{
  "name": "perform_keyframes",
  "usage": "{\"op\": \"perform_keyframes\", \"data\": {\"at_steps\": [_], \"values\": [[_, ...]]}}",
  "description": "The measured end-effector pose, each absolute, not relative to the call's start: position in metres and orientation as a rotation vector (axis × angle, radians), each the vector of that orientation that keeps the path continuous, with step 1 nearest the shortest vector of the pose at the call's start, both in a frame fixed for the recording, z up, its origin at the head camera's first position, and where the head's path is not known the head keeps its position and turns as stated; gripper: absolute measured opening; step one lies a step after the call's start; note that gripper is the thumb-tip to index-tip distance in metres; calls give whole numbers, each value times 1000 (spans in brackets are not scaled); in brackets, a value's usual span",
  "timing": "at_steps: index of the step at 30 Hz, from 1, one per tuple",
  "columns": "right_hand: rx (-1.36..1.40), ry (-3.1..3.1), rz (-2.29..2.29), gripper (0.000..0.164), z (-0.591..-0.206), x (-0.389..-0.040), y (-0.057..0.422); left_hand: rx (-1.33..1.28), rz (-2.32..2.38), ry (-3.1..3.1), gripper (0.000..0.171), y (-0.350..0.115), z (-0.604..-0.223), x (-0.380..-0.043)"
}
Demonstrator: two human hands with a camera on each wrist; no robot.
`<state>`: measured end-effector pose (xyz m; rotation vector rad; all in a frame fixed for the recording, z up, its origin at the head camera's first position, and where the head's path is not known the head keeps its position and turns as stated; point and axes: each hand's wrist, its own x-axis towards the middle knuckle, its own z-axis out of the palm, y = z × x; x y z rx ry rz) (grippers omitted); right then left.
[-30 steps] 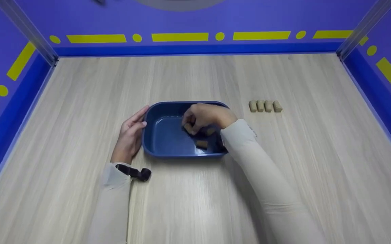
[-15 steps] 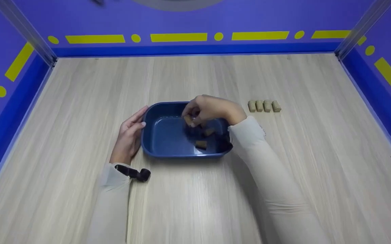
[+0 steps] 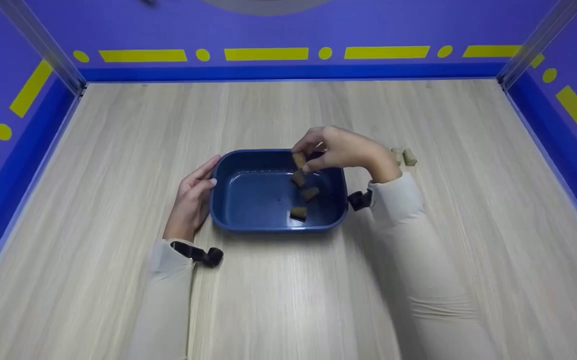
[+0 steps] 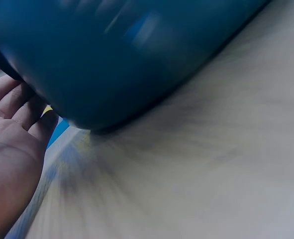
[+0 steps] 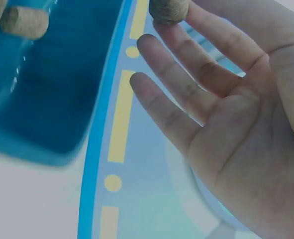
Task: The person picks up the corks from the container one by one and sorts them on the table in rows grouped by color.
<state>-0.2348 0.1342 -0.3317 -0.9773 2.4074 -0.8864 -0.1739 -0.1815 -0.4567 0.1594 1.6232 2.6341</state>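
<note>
While our left hand [image 3: 191, 200] rested ungripping against the blue tray [image 3: 248, 202], probably to steady it, our right hand [image 3: 343, 148] pinched one cork [image 3: 299, 160] over its far side, three loose corks [image 3: 310, 194] inside.

The head view is bright; pale glare lies on the table [image 3: 288, 290], lower centre; left wrist view is dimmer and blurred.

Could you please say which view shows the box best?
The head view: it takes in almost the whole box, rim and inside. The left wrist view shows only part of its outside; the right wrist view, part of its inside and rim.
</note>
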Motion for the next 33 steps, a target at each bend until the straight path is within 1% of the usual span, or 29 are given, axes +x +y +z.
{"op": "perform_keyframes", "data": {"at_steps": [11, 20, 27, 33], "values": [[-948, 2548, -982, 35, -337, -228, 176, 144, 2630, 1647, 54, -182, -461, -175], [-801, 2585, -1134, 38, -355, -224, 209, 152, 2648, 1604, 51, -182, -459, -174], [-701, 2616, -1194, 42, -373, -218, 230, 133, 2642, 1613, 53, -182, -459, -174], [-639, 2623, -1211, 39, -389, -216, 249, 157, 2650, 1606, 53, -182, -460, -175]]}}
